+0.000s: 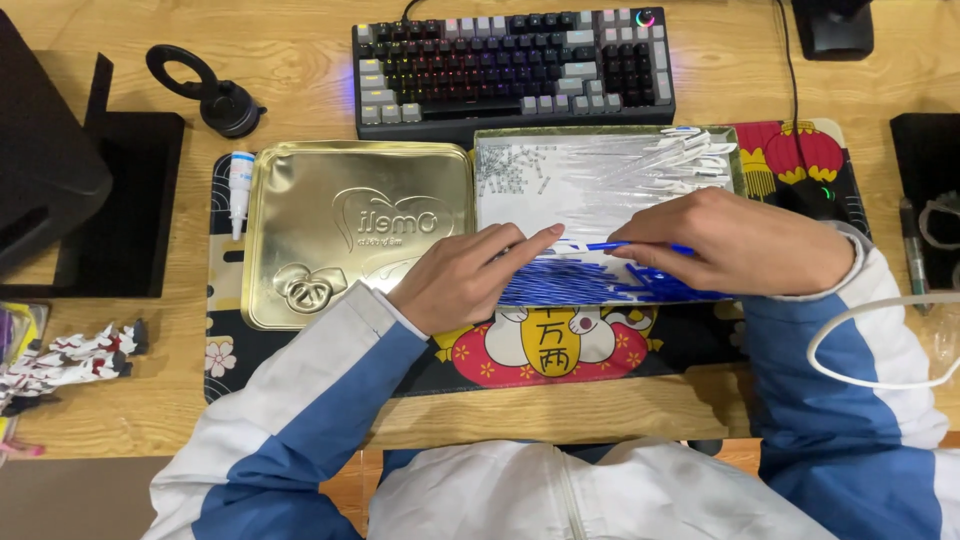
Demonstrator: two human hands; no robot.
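- The right hand (735, 243) pinches a blue pen tube (625, 246) over the open tin tray (740, 170).
- The left hand (465, 275) rests its fingers (525, 243) loosely on the blue tubes pile (600, 285), grasping nothing.
- The gold lid (350, 230) lies beside the tray, at the counter (290, 60) middle.

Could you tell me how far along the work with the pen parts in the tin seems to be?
Done: nothing looks assembled, as far as I can tell. In hand: the right hand has a grip on one blue tube, with the left hand beside it. Left: a heap of blue tubes, white parts and small springs in the open tin.
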